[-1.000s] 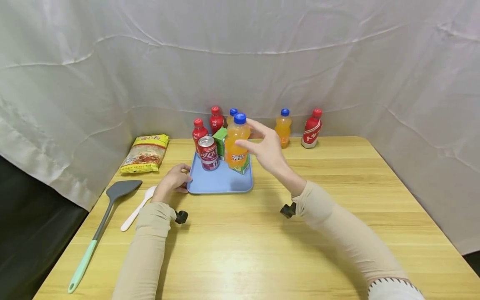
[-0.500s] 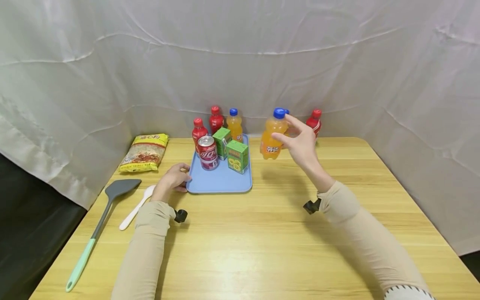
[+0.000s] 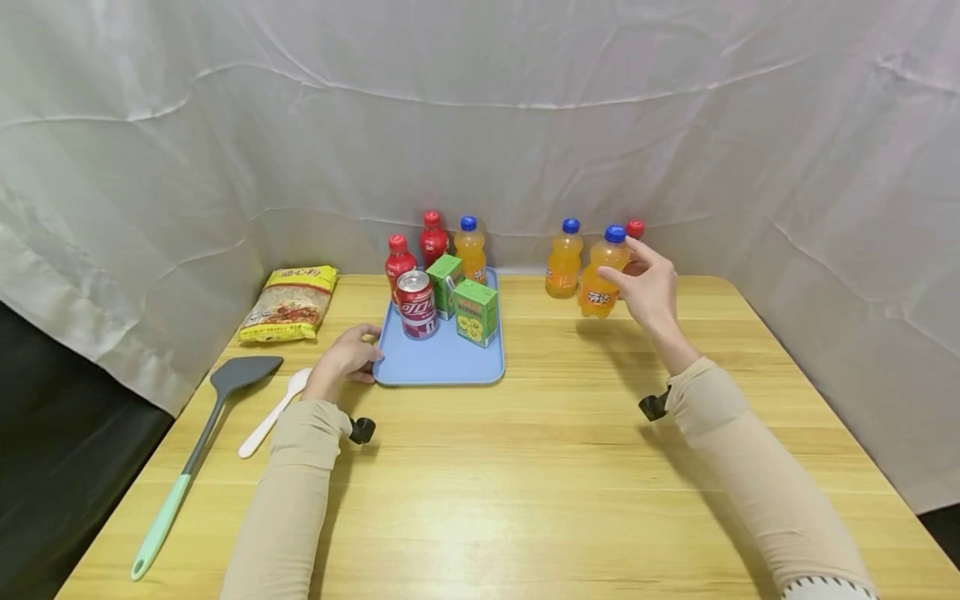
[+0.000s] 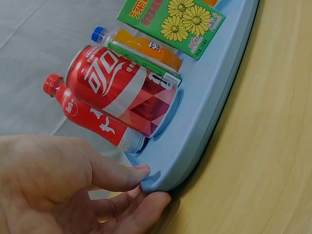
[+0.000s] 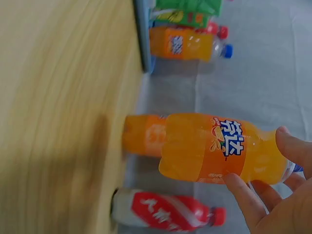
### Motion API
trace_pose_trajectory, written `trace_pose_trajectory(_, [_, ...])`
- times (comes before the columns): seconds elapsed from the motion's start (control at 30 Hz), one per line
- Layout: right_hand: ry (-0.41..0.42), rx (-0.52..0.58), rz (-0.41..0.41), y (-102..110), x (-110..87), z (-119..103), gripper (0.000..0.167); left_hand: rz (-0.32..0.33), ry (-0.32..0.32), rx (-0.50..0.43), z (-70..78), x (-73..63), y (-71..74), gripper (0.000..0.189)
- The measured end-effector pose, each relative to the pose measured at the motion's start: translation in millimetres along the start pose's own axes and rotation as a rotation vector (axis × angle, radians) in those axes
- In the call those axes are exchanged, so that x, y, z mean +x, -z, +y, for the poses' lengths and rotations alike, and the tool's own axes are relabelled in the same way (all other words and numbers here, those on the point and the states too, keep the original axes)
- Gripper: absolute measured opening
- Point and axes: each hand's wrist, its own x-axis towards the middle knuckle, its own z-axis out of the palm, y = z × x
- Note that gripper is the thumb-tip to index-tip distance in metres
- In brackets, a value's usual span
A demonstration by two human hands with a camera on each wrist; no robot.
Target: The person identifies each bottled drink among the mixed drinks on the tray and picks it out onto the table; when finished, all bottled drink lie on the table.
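My right hand (image 3: pixel 651 287) holds an orange soda bottle (image 3: pixel 602 275) with a blue cap by its upper part, upright over the table's right half. Just left of it stands a similar orange soda bottle (image 3: pixel 564 262). A red-capped bottle (image 5: pixel 168 210) behind my hand is mostly hidden in the head view. My left hand (image 3: pixel 350 354) pinches the left front corner of a blue tray (image 3: pixel 438 371), thumb on top of the rim. On the tray are a red cola can (image 4: pixel 124 90), two green drink cartons (image 3: pixel 476 313), red bottles (image 3: pixel 400 263) and an orange soda bottle (image 3: pixel 470 250).
A yellow noodle bag (image 3: pixel 291 304) lies at the back left. Nearer, a grey spatula (image 3: pixel 202 442) with a mint handle and a white spoon (image 3: pixel 273 414) lie beside my left forearm. A grey cloth (image 3: pixel 525 150) hangs behind the table.
My right hand has carried the orange soda bottle from over the tray to the right, past the standing orange bottle. My left hand stays at the tray's corner.
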Motion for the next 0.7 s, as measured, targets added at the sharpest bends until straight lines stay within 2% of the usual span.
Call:
trace_pose_trajectory(0.33, [-0.076, -0.033, 0.019, 13, 12.0, 30, 0.074, -0.003, 0.013, -0.008, -1.4, 1.8, -2.0, 0.065])
trace_pose_trajectory(0.7, [-0.143, -0.061, 0.068, 29, 23.2, 59, 0.072, -0.006, 0.011, 0.007, 1.8, -2.6, -0.7, 0.065])
